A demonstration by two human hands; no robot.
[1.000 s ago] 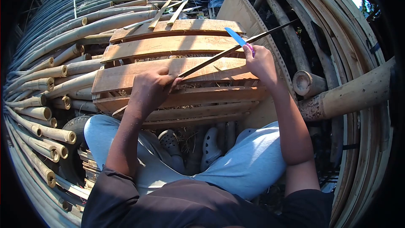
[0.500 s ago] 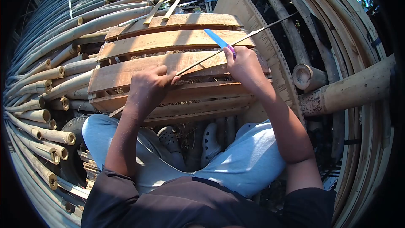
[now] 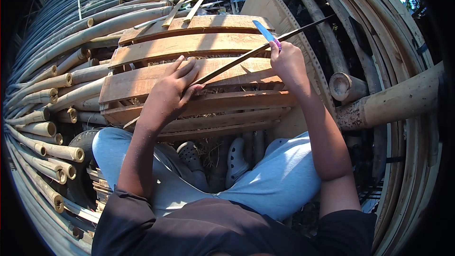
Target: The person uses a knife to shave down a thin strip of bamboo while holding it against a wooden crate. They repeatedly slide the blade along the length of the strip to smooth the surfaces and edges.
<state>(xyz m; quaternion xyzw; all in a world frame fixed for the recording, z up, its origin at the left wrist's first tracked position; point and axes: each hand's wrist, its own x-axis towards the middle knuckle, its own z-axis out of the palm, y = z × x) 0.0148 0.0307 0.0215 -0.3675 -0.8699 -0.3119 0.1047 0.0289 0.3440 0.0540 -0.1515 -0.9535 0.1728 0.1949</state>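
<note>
A long, thin bamboo strip [image 3: 232, 64] slants across the wooden crate [image 3: 185, 47] in front of me, its dark side showing. My left hand [image 3: 173, 86] lies over the strip's lower part on the slats, fingers stretched forward and thumb along its near side, keeping hold of it. The strip's tail comes out below that wrist. In my right hand [image 3: 288, 60] is a knife with a blue blade [image 3: 263, 31] and a purple handle, closed fingers around the handle. The blade points up and left, crossing at the strip.
Bamboo poles [image 3: 52, 83] are stacked on the left. Loose wood pieces [image 3: 176, 8] lie at the crate's far edge. A plywood sheet [image 3: 284, 19] leans on its right side, with a thick bamboo pole [image 3: 398, 97] and long strips beyond. A tyre [image 3: 83, 143] sits by my left knee.
My right hand with the knife has slid right and slightly up along the strip. My left hand's fingers have loosened and stretched out, and the strip has turned to a darker, wider face.
</note>
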